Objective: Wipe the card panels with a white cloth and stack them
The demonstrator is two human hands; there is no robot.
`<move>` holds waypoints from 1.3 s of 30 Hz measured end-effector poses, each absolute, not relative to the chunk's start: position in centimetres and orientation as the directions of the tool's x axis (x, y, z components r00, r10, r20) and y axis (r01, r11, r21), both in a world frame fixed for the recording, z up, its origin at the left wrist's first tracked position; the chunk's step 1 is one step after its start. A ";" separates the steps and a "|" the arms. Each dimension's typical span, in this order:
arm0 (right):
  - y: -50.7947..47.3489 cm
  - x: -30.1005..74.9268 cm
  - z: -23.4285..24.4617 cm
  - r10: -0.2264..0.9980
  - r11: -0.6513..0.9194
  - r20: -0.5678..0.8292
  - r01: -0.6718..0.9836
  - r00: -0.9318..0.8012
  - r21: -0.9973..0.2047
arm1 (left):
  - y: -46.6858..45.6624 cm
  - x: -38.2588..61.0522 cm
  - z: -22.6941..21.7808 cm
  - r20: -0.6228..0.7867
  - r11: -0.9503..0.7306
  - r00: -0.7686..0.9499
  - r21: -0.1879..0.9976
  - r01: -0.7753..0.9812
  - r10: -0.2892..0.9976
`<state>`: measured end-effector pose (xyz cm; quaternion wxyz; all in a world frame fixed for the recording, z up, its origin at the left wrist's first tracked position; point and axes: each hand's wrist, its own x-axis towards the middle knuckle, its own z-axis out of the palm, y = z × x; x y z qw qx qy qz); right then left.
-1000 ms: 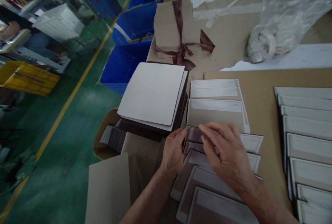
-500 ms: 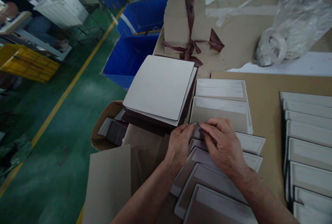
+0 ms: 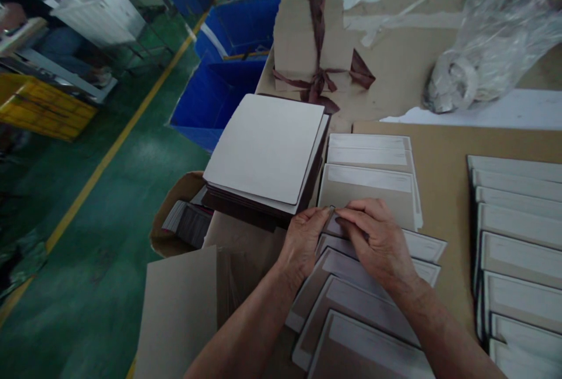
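My left hand (image 3: 302, 241) pinches the upper left corner of a flat grey-brown board panel (image 3: 424, 245) between thumb and fingers. Close beside it, my right hand (image 3: 380, 239) is closed at that same corner, thumb and fingertips pressed together. Whether a thin film or strip edge is between the right fingertips is too small to tell. Whitish strips run along the top edges of the panels. Overlapping panels (image 3: 364, 332) fan out below my wrists, and a few more panels (image 3: 373, 188) lie beyond my fingers. My right hand covers much of the held panel.
A stack of pale boards (image 3: 267, 147) stands left of the panels. On the right lies another overlapping row of panels (image 3: 520, 253). Further back are a ribbon-tied cardboard bundle (image 3: 294, 42) and a clear plastic bag (image 3: 496, 45). Blue bins (image 3: 215, 92) and a carton (image 3: 160, 232) flank the table's left side.
The view has shifted slightly, so the surroundings sit a little further left. Both hands stay at the same panel corner, the right fingers only slightly moved.
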<state>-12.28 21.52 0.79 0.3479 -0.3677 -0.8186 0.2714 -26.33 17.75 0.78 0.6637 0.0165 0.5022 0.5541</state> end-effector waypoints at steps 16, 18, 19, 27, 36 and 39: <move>22.1 -12.2 0.0 0.793 0.564 0.330 0.413 -0.512 -0.715 | 18.3 -26.2 -0.1 -0.633 0.371 -0.114 0.579 -0.726 0.766; 22.0 -12.1 -0.1 0.791 0.569 0.335 0.416 -0.511 -0.710 | 18.4 -26.2 -0.3 -0.631 0.384 -0.107 0.588 -0.712 0.768; 22.0 -12.1 -0.2 0.790 0.571 0.336 0.418 -0.512 -0.706 | 18.4 -26.2 -0.4 -0.630 0.392 -0.104 0.594 -0.703 0.769; 22.9 -11.8 -0.7 0.794 0.545 0.287 0.417 -0.535 -0.728 | 18.2 -26.4 -0.6 -0.583 0.378 -0.112 0.649 -0.660 0.805; 23.1 -11.8 0.8 0.940 0.098 -0.057 0.426 -0.335 -0.899 | 17.7 -26.8 -0.9 -0.605 0.408 -0.131 0.665 -0.625 0.785; 23.5 -11.5 1.0 0.949 0.080 -0.068 0.444 -0.309 -0.893 | 17.8 -26.6 -1.3 -0.594 0.400 -0.153 0.689 -0.605 0.790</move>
